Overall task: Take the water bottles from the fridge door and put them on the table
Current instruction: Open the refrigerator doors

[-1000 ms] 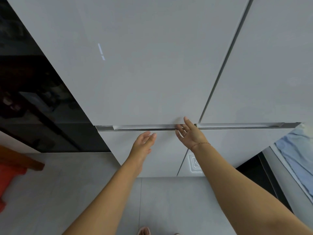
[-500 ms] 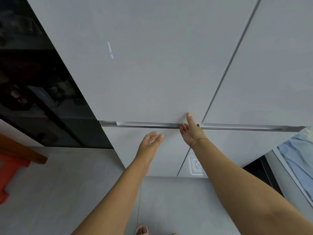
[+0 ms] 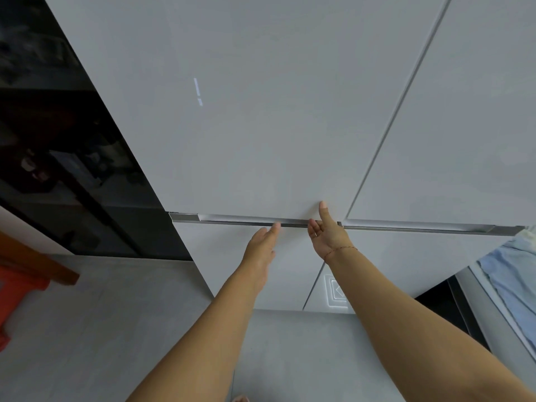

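A tall grey fridge fills the view, and its upper left door (image 3: 246,126) and upper right door (image 3: 464,126) are closed. No water bottles are visible. My right hand (image 3: 327,233) grips the bottom edge of the upper left door near the centre seam, fingers hooked into the silver handle groove (image 3: 232,219) and thumb pressed up against the door face. To its left, my left hand (image 3: 262,242) reaches out with straight fingers, and its fingertips are at the same groove.
A dark glass-fronted cabinet (image 3: 58,169) stands left of the fridge. A red stool (image 3: 17,288) and a brown wooden edge (image 3: 43,265) sit at the lower left. Light blue cloth (image 3: 510,274) lies at the right. Grey tiled floor (image 3: 116,329) is below.
My right hand's fingers have tucked into the handle groove and its thumb has risen onto the door. My left hand has moved up to the groove.
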